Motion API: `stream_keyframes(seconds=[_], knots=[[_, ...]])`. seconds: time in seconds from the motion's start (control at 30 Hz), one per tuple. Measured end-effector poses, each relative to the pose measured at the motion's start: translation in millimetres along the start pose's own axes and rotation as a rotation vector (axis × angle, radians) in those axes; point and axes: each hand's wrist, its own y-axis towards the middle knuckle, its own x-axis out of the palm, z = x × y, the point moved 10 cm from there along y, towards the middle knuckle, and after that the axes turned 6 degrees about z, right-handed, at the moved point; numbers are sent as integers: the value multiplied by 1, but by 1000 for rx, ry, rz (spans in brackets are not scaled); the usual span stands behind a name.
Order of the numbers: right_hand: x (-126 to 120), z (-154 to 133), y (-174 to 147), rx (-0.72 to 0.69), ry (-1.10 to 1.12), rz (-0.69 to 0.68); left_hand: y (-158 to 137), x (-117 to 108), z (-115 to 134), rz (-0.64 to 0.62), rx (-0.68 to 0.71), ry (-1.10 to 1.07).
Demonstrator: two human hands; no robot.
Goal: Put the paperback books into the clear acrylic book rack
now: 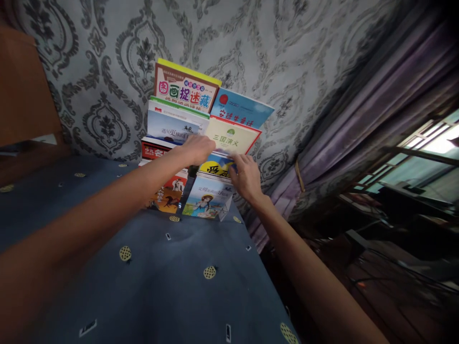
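Observation:
Several books stand in stepped rows on a small rack by the wall. My left hand (199,149) is closed in front of a pale blue book (168,125), its fingertips near the lower left of a cream book (229,136) with a red edge. What it grips, if anything, is hidden. My right hand (248,176) curls its fingers and thumb round the right edge of a yellow book (215,165), just under the cream one. Below stands a light blue book (206,198) showing a figure in a hat. An orange-red book (168,193) stands left of it, partly behind my left arm.
At the back stand a pink-lettered book (186,88) and a blue book (245,107). Dark blue pineapple-print cloth (161,282) covers the surface. Patterned wallpaper (304,62) rises behind. A purple curtain (344,119) hangs right, beside dark clutter and cables; a brown wooden piece (27,91) is left.

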Motion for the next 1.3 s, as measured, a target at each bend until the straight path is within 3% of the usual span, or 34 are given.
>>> stream_keyframes(seconds=[0.33, 0.57, 0.73, 0.83, 0.93, 1.07, 1.3], knots=[[10, 16, 7, -73, -71, -73, 8, 6, 2, -54, 40, -31], [12, 16, 9, -81, -35, -63, 11, 7, -2, -12, 45, -47], [3, 4, 4, -38, -79, -8, 13, 8, -3, -8, 70, -12], [-8, -18, -2, -18, -87, 64, 15, 9, -3, 10, 90, -20], [8, -43, -5, -61, -3, -109, 18, 9, -5, 36, 72, -51], [35, -52, -3, -64, 64, -384, 20, 11, -7, 46, 61, -29], [56, -53, -1, -146, 165, -547, 30, 19, -10, 75, 70, 9]])
